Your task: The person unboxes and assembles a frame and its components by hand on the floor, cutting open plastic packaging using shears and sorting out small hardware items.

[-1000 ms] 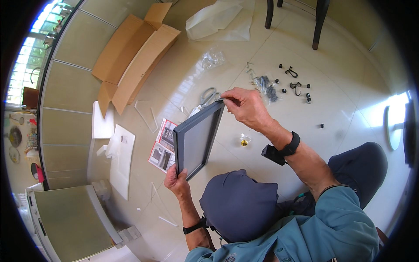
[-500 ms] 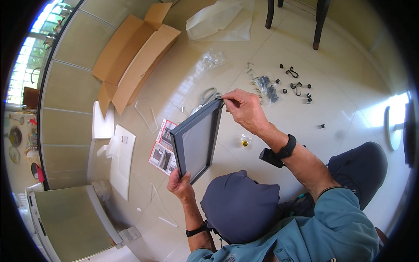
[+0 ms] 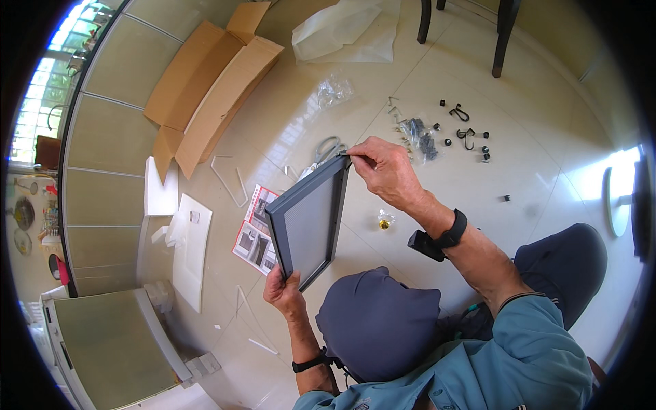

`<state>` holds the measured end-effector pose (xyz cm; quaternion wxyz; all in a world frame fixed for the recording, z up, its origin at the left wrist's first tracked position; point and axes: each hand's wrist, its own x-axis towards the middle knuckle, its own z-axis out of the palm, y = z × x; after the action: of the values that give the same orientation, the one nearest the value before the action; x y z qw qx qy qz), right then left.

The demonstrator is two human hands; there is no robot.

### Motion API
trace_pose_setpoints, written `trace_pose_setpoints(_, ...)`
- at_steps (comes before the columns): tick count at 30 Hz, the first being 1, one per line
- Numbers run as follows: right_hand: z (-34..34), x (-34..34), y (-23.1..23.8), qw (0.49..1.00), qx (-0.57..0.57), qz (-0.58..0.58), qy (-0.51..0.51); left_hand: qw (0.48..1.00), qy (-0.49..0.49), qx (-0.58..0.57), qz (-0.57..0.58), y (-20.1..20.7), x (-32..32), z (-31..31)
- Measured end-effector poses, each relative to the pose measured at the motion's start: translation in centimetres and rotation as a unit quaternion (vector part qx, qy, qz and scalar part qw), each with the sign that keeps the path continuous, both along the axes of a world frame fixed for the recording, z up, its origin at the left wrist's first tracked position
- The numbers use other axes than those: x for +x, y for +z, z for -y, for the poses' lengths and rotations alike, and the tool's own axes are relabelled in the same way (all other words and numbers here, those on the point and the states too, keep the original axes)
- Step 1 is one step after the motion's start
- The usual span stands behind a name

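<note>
A dark grey rectangular frame (image 3: 301,186) with a pale, mesh-like panel is tilted up off the floor in front of me. My left hand (image 3: 284,290) grips its near lower corner, thumb against the edge. At the far upper corner, the fingers of my right hand (image 3: 384,168) are pinched together over a small piece too hidden to name. Just behind that corner lie grey-handled scissors (image 3: 329,147), partly covered. A printed instruction sheet (image 3: 255,247) lies on the floor, partly behind the frame.
An open cardboard box (image 3: 215,92) lies far left, with white foam sheets (image 3: 190,253) nearer. To the right are a bag of dark parts (image 3: 419,137), black hooks (image 3: 465,138) and several small black caps. A small bag with a gold-coloured piece (image 3: 385,222) sits nearer. Dark furniture legs (image 3: 504,41) stand far right.
</note>
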<state>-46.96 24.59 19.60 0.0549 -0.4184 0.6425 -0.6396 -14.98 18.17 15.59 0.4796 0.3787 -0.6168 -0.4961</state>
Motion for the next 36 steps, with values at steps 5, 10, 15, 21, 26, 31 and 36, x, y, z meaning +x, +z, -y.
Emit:
trace_pose_setpoints(5, 0.0, -0.2, 0.4, 0.999, -0.009, -0.038, 0.006, 1.0, 0.002, 0.003, 0.001, 0.1, 0.0, -0.2)
trace_pose_setpoints(10, 0.0, -0.2, 0.7, 0.999, -0.005, -0.05, 0.019, 1.0, 0.011, 0.004, 0.006, 0.0, 0.0, -0.3)
trace_pose_setpoints(15, 0.0, -0.3, 0.3, 1.0, -0.003, -0.023, 0.02, 1.0, 0.01, 0.004, 0.011, 0.0, -0.1, -0.2)
trace_pose_setpoints(21, 0.3, -0.3, -0.4, 1.0, -0.003, -0.025, 0.005, 0.999, 0.005, 0.013, 0.038, 0.4, -0.2, -0.2)
trace_pose_setpoints(26, 0.8, 0.0, -3.6, 0.998, 0.036, 0.052, 0.018, 0.996, 0.003, 0.034, 0.084, 2.8, -1.6, -2.1)
trace_pose_setpoints(31, 1.0, -0.3, -6.7, 0.919, 0.12, 0.37, 0.069, 0.982, 0.003, 0.028, 0.189, 2.6, -1.3, -2.2)
trace_pose_setpoints(36, 0.6, -1.0, -8.6, 0.894, 0.135, 0.419, 0.081, 0.963, -0.039, 0.074, 0.258, 3.1, -4.3, -1.8)
